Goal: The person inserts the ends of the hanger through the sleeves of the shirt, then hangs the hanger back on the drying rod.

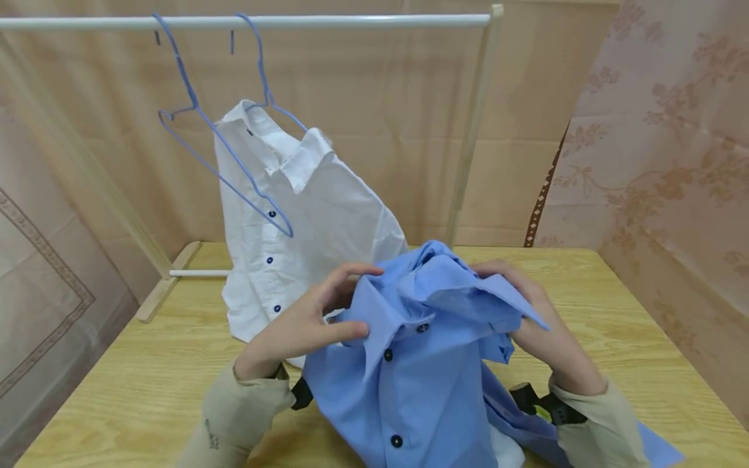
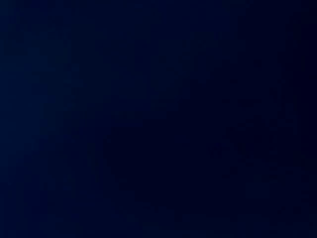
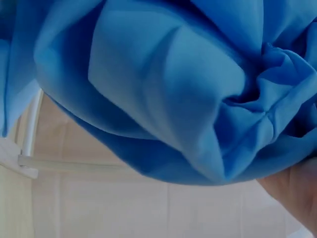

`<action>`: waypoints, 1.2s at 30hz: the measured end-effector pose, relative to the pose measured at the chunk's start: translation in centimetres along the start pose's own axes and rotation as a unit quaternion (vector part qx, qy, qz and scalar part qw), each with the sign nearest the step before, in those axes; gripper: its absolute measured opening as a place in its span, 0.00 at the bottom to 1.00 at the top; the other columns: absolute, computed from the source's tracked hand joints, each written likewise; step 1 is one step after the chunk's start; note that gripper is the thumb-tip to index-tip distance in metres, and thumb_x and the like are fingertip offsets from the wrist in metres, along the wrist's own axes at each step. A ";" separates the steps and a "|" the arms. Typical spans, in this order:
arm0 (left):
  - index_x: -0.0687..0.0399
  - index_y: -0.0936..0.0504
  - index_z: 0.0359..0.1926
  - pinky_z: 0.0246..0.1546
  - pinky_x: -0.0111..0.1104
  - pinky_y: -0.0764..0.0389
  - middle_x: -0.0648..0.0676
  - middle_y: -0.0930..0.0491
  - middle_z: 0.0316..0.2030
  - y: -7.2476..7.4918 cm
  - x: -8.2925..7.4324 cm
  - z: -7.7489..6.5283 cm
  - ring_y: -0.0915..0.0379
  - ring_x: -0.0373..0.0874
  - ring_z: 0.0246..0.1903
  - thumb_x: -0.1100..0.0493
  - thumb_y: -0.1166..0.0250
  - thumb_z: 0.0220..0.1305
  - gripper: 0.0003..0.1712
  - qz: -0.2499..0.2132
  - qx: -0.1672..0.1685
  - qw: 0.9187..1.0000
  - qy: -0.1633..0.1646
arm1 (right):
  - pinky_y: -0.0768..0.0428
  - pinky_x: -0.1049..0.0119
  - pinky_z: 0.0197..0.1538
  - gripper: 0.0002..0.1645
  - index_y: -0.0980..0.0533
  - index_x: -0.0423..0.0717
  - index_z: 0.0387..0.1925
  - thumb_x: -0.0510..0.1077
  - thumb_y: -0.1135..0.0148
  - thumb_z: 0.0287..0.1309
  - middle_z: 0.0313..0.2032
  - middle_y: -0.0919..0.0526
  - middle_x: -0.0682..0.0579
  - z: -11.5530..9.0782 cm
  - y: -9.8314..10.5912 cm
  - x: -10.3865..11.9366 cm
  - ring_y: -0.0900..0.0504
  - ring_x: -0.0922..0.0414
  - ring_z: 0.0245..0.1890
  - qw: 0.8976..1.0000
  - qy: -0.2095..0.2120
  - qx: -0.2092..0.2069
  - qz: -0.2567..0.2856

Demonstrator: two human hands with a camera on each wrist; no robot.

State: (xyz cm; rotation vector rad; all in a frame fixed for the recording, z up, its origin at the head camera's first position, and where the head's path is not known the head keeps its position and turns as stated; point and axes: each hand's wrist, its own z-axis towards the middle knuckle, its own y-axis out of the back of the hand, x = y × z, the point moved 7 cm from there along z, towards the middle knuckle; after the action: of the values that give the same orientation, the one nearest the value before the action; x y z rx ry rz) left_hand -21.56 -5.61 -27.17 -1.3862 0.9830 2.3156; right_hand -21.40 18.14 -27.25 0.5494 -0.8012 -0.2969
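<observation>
A light blue shirt [image 1: 439, 383] with dark buttons is held up in front of me, its collar [image 1: 380, 318] uppermost and the cloth bunched at the neck. My left hand [image 1: 298, 328] grips it at the collar's left side, thumb in front and fingers reaching over behind. On the other side my right hand [image 1: 544, 331] holds the bunched shoulder cloth, partly hidden by the collar's right point. Folds of the blue shirt [image 3: 163, 94] fill the upper part of the right wrist view, with a bit of the right hand [image 3: 297, 191] at the lower right. The left wrist view is almost black.
A white rail [image 1: 351, 21] crosses the back on a wooden stand. From it hang a bare blue hanger [image 1: 234, 156] and, just behind, a white shirt [image 1: 328, 208] on another hanger. White cloth [image 1: 506, 448] shows under the blue shirt on the wooden table [image 1: 585, 292].
</observation>
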 end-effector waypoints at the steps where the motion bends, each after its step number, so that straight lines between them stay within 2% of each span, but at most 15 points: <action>1: 0.42 0.41 0.63 0.52 0.37 0.30 0.53 0.30 0.55 0.0 0.2 0.1 0.31 0.44 0.52 0.59 0.38 0.58 0.33 0.000 -0.008 1.000 0.005 | 0.32 0.77 0.49 0.27 0.34 0.47 0.58 0.29 0.49 0.58 0.53 0.30 0.67 0.0 -0.2 -0.2 0.31 0.70 0.51 1.000 0.000 0.008 0.007; 5: 0.43 0.40 0.61 0.51 0.36 0.28 0.54 0.30 0.55 0.2 0.8 0.4 0.29 0.44 0.50 0.61 0.36 0.57 0.33 -0.012 -0.026 0.999 0.016 | 0.37 0.74 0.56 0.35 0.43 0.43 0.65 0.26 0.51 0.56 0.61 0.37 0.58 0.1 -0.7 -0.1 0.37 0.65 0.59 0.997 0.042 0.054 0.037; 8: 0.45 0.40 0.60 0.49 0.36 0.27 0.55 0.29 0.54 0.4 1.1 0.7 0.28 0.44 0.48 0.62 0.36 0.56 0.33 -0.010 -0.032 0.999 0.021 | 0.40 0.72 0.59 0.34 0.41 0.42 0.64 0.25 0.50 0.55 0.62 0.39 0.51 0.0 -0.9 0.0 0.40 0.62 0.62 0.994 0.069 0.082 0.035; 14: 0.48 0.38 0.59 0.47 0.33 0.27 0.58 0.26 0.50 1.2 1.5 0.7 0.28 0.45 0.44 0.65 0.35 0.54 0.33 0.029 -0.047 0.998 0.011 | 0.36 0.71 0.55 0.28 0.29 0.48 0.57 0.29 0.43 0.53 0.60 0.36 0.51 0.1 -1.3 -1.5 0.40 0.63 0.61 0.992 0.060 0.109 0.018; 17: 0.50 0.38 0.59 0.48 0.32 0.29 0.58 0.26 0.49 1.5 2.0 0.6 0.29 0.45 0.45 0.65 0.34 0.53 0.34 0.050 -0.053 0.997 0.013 | 0.34 0.71 0.54 0.26 0.26 0.51 0.53 0.27 0.44 0.53 0.58 0.34 0.51 0.2 -1.6 -2.0 0.38 0.62 0.59 0.991 0.061 0.119 0.012; 22: 0.45 0.40 0.62 0.52 0.37 0.31 0.56 0.28 0.53 1.8 2.8 0.3 0.31 0.44 0.50 0.62 0.33 0.53 0.37 0.089 -0.056 0.994 0.039 | 0.34 0.71 0.54 0.25 0.22 0.54 0.48 0.27 0.46 0.54 0.57 0.31 0.52 0.4 -1.7 -2.4 0.36 0.61 0.58 0.990 0.056 0.129 0.006; 27: 0.41 0.39 0.61 0.49 0.40 0.31 0.54 0.27 0.48 1.9 3.1 0.4 0.31 0.44 0.46 0.58 0.34 0.55 0.35 0.119 -0.047 0.991 0.042 | 0.34 0.70 0.54 0.21 0.20 0.55 0.44 0.30 0.45 0.55 0.55 0.30 0.52 0.5 -1.6 -3.0 0.34 0.59 0.57 0.990 0.052 0.132 -0.012; 32: 0.44 0.36 0.57 0.45 0.37 0.31 0.53 0.27 0.48 2.0 4.0 0.6 0.31 0.43 0.42 0.58 0.36 0.57 0.28 0.136 -0.043 0.989 0.040 | 0.31 0.56 0.53 0.23 0.20 0.60 0.42 0.30 0.44 0.53 0.55 0.29 0.52 0.5 -2.4 -3.8 0.33 0.54 0.56 0.986 0.036 0.146 -0.066; 36: 0.47 0.34 0.55 0.43 0.34 0.31 0.52 0.28 0.46 2.2 5.0 0.9 0.33 0.43 0.40 0.58 0.35 0.56 0.27 0.150 -0.047 0.987 0.041 | 0.33 0.46 0.53 0.30 0.20 0.62 0.42 0.25 0.48 0.49 0.55 0.29 0.50 0.6 -3.3 -4.3 0.33 0.49 0.56 0.980 0.031 0.160 -0.116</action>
State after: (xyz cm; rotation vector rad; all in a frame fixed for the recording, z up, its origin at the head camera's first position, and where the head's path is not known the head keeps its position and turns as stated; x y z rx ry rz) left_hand -25.86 -7.13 -30.25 -1.4680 1.1944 2.5672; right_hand -24.90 17.18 -31.30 0.9544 -0.7285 -0.3646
